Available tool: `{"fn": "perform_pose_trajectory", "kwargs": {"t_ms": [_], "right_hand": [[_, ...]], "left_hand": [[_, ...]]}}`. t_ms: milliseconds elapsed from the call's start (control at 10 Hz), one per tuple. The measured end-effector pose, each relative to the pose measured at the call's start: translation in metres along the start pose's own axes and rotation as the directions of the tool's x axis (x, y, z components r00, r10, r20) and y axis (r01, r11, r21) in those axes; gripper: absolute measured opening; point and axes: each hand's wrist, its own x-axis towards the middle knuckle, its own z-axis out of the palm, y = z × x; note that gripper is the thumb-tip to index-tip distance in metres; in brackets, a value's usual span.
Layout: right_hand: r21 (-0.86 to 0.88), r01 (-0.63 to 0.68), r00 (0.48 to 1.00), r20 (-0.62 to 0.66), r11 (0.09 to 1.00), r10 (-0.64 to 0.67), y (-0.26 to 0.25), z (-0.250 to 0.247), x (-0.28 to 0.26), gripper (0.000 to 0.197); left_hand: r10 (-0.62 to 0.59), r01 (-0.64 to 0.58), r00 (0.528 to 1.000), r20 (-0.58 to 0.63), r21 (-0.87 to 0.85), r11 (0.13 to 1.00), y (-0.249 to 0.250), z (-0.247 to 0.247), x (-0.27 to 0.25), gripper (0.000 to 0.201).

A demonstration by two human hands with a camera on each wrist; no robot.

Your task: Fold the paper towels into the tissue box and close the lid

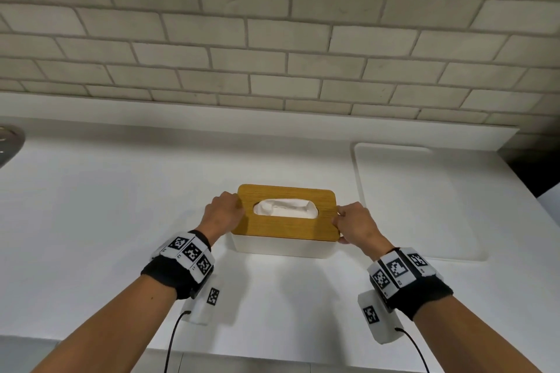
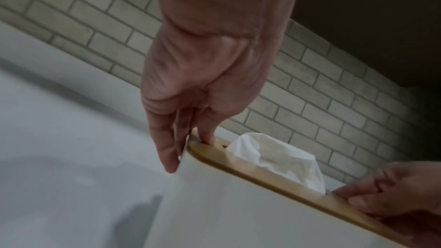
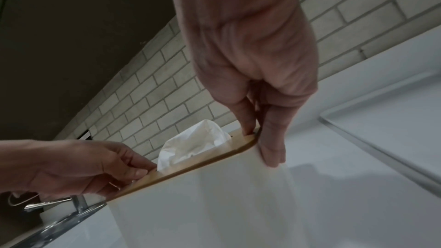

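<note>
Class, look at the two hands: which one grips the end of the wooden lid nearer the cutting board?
The right hand; the left hand grips the lid's opposite end.

black wristbands (image 1: pixel 169 277) carry white tag-printed blocks (image 1: pixel 190 253) and black cables (image 1: pixel 171 339).

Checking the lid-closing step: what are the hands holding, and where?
The tissue box: left hand and right hand each pinch one short end, thumb on the wooden lid, fingers down the white side.
</note>
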Motion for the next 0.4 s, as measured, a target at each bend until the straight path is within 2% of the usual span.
{"fn": "perform_pose_trajectory", "kwargs": {"t_ms": [200, 300, 400], "right_hand": [[0.008, -0.005, 1.000, 0.027, 1.000, 0.004, 0.004, 0.001, 0.002, 0.014], [0.064, 0.008, 0.999, 0.046, 0.998, -0.011, 0.009, -0.004, -0.002, 0.030], [0.082, 0.031, 0.990, -0.138, 0.996, -0.020, 0.029, -0.013, -0.022, 0.058]], "left_hand": [[-0.009, 0.008, 0.999, 0.038, 0.042, 0.999, 0.001, -0.002, 0.001, 0.029], [-0.046, 0.055, 0.994, 0.103, -0.089, 0.994, -0.002, -0.005, -0.001, 0.040], [-0.055, 0.074, 0.991, 0.124, -0.152, 0.986, -0.017, -0.010, -0.023, 0.065]]}}
